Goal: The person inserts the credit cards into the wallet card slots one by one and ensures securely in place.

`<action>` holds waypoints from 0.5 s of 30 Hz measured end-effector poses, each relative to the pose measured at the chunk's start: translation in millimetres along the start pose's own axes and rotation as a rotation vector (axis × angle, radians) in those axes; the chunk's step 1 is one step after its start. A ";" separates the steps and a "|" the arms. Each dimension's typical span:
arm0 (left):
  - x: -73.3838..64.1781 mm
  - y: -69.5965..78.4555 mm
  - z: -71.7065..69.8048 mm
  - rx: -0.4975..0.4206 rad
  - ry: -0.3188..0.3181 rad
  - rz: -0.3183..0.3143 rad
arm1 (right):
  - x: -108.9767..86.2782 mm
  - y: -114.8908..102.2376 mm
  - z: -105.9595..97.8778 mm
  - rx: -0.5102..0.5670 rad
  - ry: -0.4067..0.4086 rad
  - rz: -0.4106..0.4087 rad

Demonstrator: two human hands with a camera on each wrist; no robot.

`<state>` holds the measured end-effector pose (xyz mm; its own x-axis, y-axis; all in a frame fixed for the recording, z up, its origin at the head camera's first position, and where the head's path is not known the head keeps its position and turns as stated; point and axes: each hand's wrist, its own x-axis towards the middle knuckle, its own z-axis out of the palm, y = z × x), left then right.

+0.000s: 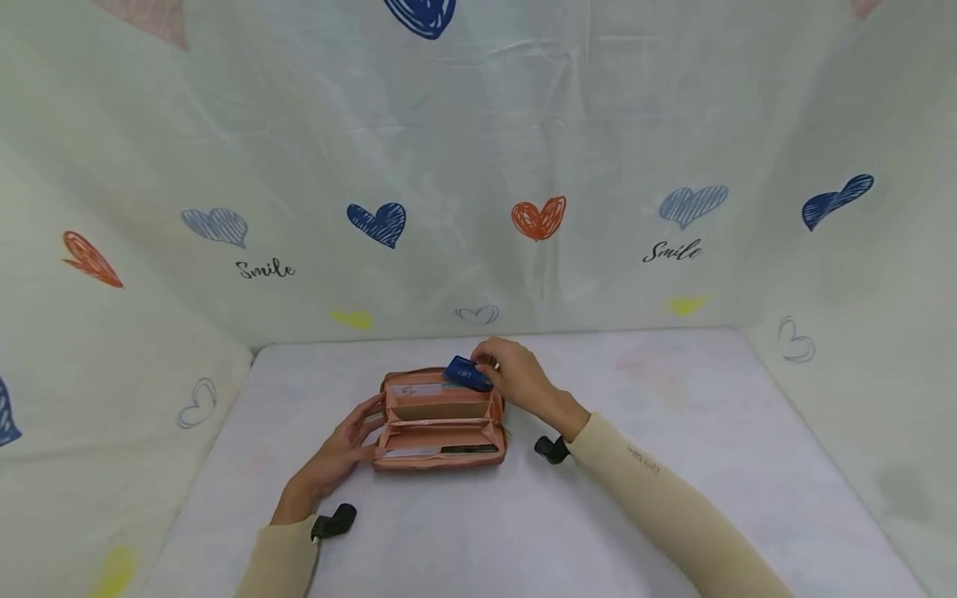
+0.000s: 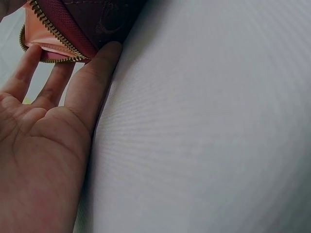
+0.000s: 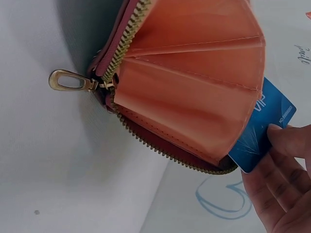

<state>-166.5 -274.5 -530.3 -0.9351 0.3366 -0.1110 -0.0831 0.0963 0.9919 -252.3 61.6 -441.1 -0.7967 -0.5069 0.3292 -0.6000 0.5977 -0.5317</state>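
Note:
A pink zip-around wallet (image 1: 441, 466) lies unzipped and spread on the table, its accordion compartments facing up. My right hand (image 1: 519, 376) pinches a blue card (image 1: 463, 374) between thumb and fingers over the wallet's far right part. In the right wrist view, "VIP" shows on the card (image 3: 262, 124), whose inner edge is hidden behind the orange gusset (image 3: 194, 97). My left hand (image 1: 336, 453) touches the wallet's left side; in the left wrist view its fingers (image 2: 85, 87) extend against the zipped edge and dark outer cover (image 2: 104, 22).
Light-coloured cards (image 1: 411, 453) and a dark card (image 1: 468, 449) sit in the wallet's near slots; another pale card (image 1: 414, 389) is in the far side. A gold zipper pull (image 3: 70, 80) hangs off the wallet's right end. A heart-printed curtain (image 1: 463, 149) rises behind the white table (image 1: 478, 531).

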 end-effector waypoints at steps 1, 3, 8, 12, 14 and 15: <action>0.5 -0.8 0.2 0.001 0.001 -0.002 | 0.2 0.7 0.6 -0.011 -0.008 0.000; 0.8 -1.7 0.6 0.000 0.008 -0.010 | 0.3 1.7 2.0 -0.025 -0.021 -0.001; 0.4 -0.3 1.7 0.002 0.020 -0.037 | 1.2 2.5 3.5 -0.055 -0.043 -0.010; 0.2 1.1 2.3 0.008 0.019 -0.042 | 1.9 2.3 4.3 -0.083 -0.066 -0.019; 1.0 1.5 2.1 0.008 0.015 -0.033 | 2.7 1.9 3.9 -0.097 -0.071 -0.023; 1.6 1.7 2.1 0.009 0.014 -0.027 | 3.3 1.6 3.6 -0.100 -0.073 -0.025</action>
<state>-167.4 -271.9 -528.9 -0.9371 0.3210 -0.1371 -0.1056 0.1136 0.9879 -255.6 58.7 -443.7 -0.7759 -0.5641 0.2823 -0.6271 0.6414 -0.4420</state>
